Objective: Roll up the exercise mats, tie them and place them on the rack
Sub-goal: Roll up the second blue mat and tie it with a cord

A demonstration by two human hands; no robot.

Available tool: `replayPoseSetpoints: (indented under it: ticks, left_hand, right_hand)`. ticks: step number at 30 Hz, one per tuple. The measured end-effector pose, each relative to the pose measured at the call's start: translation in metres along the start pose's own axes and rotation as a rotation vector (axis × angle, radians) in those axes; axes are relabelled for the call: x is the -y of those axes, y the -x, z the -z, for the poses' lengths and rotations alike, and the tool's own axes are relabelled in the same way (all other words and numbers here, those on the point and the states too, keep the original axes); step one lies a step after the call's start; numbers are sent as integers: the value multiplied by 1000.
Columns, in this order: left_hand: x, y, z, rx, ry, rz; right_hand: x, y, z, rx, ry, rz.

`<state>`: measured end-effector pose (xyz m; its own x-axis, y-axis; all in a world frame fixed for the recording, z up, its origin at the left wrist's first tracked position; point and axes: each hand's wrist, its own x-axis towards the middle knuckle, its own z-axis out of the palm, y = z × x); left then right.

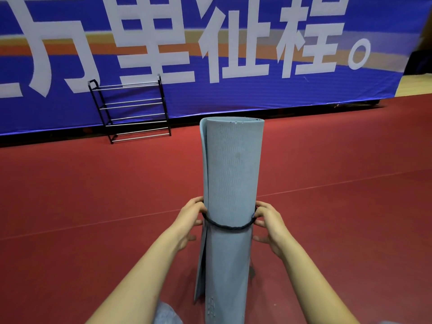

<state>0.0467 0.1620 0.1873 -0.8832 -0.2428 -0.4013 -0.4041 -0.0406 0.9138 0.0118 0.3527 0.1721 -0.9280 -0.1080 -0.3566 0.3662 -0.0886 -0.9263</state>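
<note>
Head view: left hand [190, 216], right hand [268, 220] fingers pinch cord [228, 226] around upright mat [231, 174]; fingertips hidden, mat base cut off.

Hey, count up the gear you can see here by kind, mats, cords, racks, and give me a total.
Rolled mats: 1, the grey-blue rolled mat standing on end between the left hand and right hand.
Cords: 1, the black cord looped around it.
Racks: 1, the black rack by the banner.
Total: 3
</note>
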Motion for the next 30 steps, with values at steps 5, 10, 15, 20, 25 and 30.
replayPoseSetpoints:
  ticks: [5,10,15,20,25,30]
  left_hand:
    - [4,-3,1,-2,58,-11]
    - [6,-1,5,51,82,16]
    - [8,1,12,100,13,3]
    - [12,3,23,101,-108,0]
    - [16,6,34,230,-97,31]
    - [14,13,37,260,-65,48]
  right_hand:
    - [-6,-2,1,-7,66,18]
    - [-4,-1,2,18,123,-3]
    - [-7,-1,3,39,176,-20]
    - [-5,-2,6,9,184,32]
    - [-11,3,10,-5,338,47]
    - [-9,6,10,-15,291,20]
